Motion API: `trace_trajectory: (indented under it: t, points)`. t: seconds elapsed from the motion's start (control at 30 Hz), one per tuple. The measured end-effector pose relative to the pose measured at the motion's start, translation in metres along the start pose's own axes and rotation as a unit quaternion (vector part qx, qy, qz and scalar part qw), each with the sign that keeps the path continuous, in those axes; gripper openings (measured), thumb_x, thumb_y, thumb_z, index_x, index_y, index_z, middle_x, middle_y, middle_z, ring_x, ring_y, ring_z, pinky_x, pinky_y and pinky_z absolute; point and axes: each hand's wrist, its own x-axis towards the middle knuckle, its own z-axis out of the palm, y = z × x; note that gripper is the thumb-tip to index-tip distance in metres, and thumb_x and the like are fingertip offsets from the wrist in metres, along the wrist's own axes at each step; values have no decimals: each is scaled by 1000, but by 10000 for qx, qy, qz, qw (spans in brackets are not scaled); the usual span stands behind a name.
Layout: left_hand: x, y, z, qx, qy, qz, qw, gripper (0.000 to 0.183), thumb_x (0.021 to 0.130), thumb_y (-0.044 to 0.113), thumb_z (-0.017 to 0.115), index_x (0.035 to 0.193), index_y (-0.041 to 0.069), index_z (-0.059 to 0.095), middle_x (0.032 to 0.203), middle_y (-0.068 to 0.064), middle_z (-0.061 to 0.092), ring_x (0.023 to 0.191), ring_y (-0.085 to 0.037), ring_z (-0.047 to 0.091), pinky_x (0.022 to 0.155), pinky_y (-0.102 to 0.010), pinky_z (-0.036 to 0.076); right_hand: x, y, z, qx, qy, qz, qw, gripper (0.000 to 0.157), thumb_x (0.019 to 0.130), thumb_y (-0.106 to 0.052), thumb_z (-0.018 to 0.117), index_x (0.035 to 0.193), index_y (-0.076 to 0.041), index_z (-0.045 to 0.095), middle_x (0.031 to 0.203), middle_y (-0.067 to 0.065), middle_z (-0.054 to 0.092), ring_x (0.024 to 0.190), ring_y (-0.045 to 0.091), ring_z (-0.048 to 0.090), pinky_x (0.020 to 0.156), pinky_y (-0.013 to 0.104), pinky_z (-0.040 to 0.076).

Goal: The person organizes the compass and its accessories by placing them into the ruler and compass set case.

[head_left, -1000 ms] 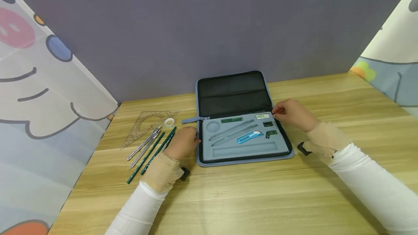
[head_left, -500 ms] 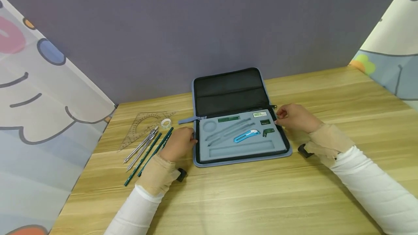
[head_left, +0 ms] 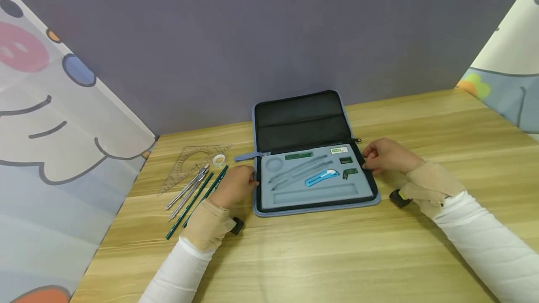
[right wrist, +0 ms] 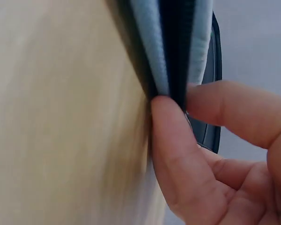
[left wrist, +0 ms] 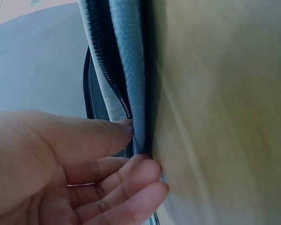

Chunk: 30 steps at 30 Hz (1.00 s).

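Note:
A blue-edged zip case (head_left: 317,211) lies open on the table, its black inner lid (head_left: 301,116) tipped back towards the grey wall. Inside sits a grey foam insert (head_left: 360,186) holding a blue utility knife (head_left: 322,177), an eraser (head_left: 338,150) and small dark green pieces, one a sharpener-like block (head_left: 345,160). My left hand (head_left: 234,183) pinches the case's left edge; the left wrist view has the thumb on the zip side and fingers at the outer side. At the right edge, my right hand (head_left: 389,155) pinches the rim between thumb and finger. A zip pull (head_left: 357,140) sticks out near the hinge.
Left of the case lie a clear set square (head_left: 178,172), a roll of tape (head_left: 218,160), silver compasses (head_left: 189,186) and dark green pencils (head_left: 189,205). A blue strap (head_left: 245,156) sticks out from the hinge's left. The grey wall (head_left: 269,36) stands behind the wooden table (head_left: 320,256).
My right hand has slid from the hinge corner a little towards me along the case's right edge, uncovering the zip pull. The left hand stays at the left edge.

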Motion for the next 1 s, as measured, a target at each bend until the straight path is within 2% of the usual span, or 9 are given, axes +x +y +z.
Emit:
trace_trajectory:
  t: [0.13,0.33,0.43,0.53,0.6,0.67,0.83,1.0]
  points:
    - [1,-1,0,-33,-22,28,10000,27,85,9,69,64,9,51,57,3,44,52,-12,39,52,-26,33,0,3,-1,132,-94,7,9999,35,83,2,62,108,22,47,81,9,54,69,13,58,62,28,55]
    - [0,-8,-6,-359,-220,30,9991,36,88,15,66,62,13,41,54,4,33,48,-10,29,51,-25,28,2,5,-2,232,-158,10,9996,37,84,0,61,111,20,45,83,9,52,71,13,56,62,28,54]
    - [-3,-13,-12,-548,-325,-25,9980,33,89,17,65,64,11,44,58,3,43,51,-10,35,54,-26,33,2,6,-1,220,-164,33,9996,37,84,0,61,111,19,44,83,9,52,71,13,56,62,28,54]
    - [-5,-18,-18,-580,-278,-124,9979,16,87,15,65,82,1,62,72,-3,60,61,-13,51,61,-30,43,1,8,1,241,-180,10,9995,36,84,0,61,110,19,45,83,9,52,71,13,56,62,28,54]
    - [-7,-21,-21,-535,-218,-234,9981,24,86,14,66,101,-4,65,84,-9,66,70,-17,59,66,-33,48,-1,10,1,269,-184,14,9995,35,84,0,61,109,19,45,83,9,52,71,13,56,62,28,54]
    - [-8,-25,-23,-510,-207,-428,9976,38,86,14,66,117,-6,61,89,-11,67,74,-20,60,67,-35,49,-2,11,3,302,-200,-18,9993,35,84,0,60,109,19,45,83,10,51,71,14,56,63,29,54]
    - [-7,-33,-32,-544,-241,-836,9947,45,87,14,67,125,-6,55,98,-16,65,81,-25,61,71,-39,51,-2,12,4,356,-179,-20,9992,37,84,0,61,110,20,45,85,11,51,72,15,56,63,30,55]
    - [-5,-42,-44,-537,-251,-864,9945,54,87,11,66,134,-7,44,116,-26,58,98,-36,60,81,-46,49,-2,11,2,370,-172,-69,9991,37,83,0,62,109,20,45,85,11,51,72,15,57,63,30,55]
